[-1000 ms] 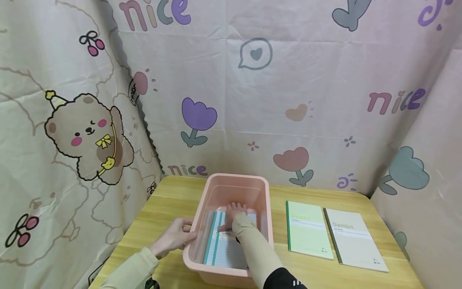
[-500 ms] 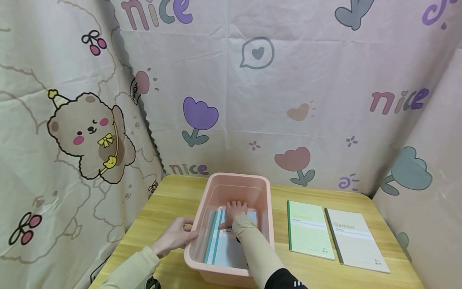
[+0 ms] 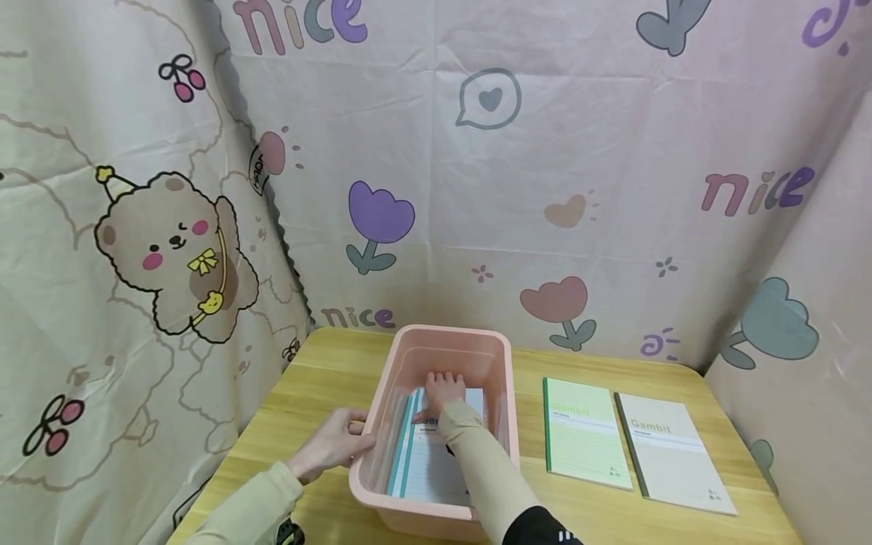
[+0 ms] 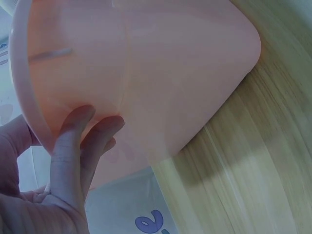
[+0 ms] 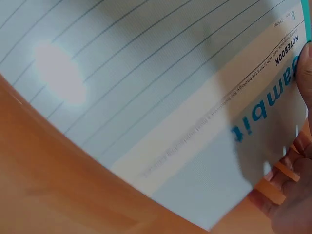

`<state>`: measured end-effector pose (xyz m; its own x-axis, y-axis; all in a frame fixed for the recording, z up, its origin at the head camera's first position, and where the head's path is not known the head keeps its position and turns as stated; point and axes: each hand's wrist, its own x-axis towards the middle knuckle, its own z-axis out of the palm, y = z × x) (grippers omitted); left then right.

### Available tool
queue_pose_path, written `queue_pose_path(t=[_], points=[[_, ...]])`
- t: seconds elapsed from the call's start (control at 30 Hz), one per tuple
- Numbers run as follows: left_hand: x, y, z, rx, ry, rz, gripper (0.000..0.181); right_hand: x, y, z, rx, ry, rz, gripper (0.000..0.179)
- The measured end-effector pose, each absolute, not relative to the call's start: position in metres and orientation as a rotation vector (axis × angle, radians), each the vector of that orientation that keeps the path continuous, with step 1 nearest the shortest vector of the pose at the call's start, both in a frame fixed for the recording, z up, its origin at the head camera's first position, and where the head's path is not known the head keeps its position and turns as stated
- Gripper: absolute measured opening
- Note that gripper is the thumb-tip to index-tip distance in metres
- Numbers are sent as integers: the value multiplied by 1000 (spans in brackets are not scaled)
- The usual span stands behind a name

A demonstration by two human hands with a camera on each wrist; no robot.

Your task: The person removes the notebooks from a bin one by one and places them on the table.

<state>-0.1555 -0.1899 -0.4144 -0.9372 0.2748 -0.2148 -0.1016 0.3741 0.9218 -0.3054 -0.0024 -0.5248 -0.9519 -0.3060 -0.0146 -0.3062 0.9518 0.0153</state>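
A pink plastic bin (image 3: 453, 356) stands on the wooden table. My left hand (image 3: 331, 441) grips its left rim; in the left wrist view the fingers (image 4: 68, 151) lie on the outer wall, with the thumb over the rim. Inside the bin lies a pale blue lined notebook (image 3: 432, 469) marked "Gambit", with two teal bands along its left side. My right hand (image 3: 444, 393) reaches in and holds this notebook by its far end. In the right wrist view the thumb (image 5: 306, 73) is on the cover and the fingers curl at the far edge.
Right of the bin lie a green notebook (image 3: 587, 431) and a grey-white notebook (image 3: 674, 453), side by side on the table (image 3: 334, 363). A printed cloth (image 3: 436, 166) hangs behind and on both sides.
The notebook's far end has shifted slightly up and toward the far wall of the bin, my right hand with it. My left hand keeps its hold on the rim.
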Motion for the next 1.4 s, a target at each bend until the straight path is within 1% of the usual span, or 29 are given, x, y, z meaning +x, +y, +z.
queue_pose_path(t=[0.23, 0.5, 0.77, 1.0, 1.2, 1.4], points=[[-156, -190, -415, 162, 2295, 1588, 50, -305, -2, -524, -475, 3082, -96, 87], [-156, -189, -413, 144, 2296, 1580, 51, -306, -1, -524, -444, 3082, -60, 85], [-157, -189, -413, 155, 2299, 1577, 51, -307, -4, -524, -392, 3066, -159, 73], [-155, -189, -413, 167, 2289, 1596, 52, -308, -4, -522, -412, 3050, -142, 74], [-156, -190, -414, 173, 2283, 1591, 52, -310, -3, -524, -466, 3101, -158, 72], [-156, -190, -415, 171, 2278, 1588, 53, -310, -3, -520, -434, 3118, -183, 85]])
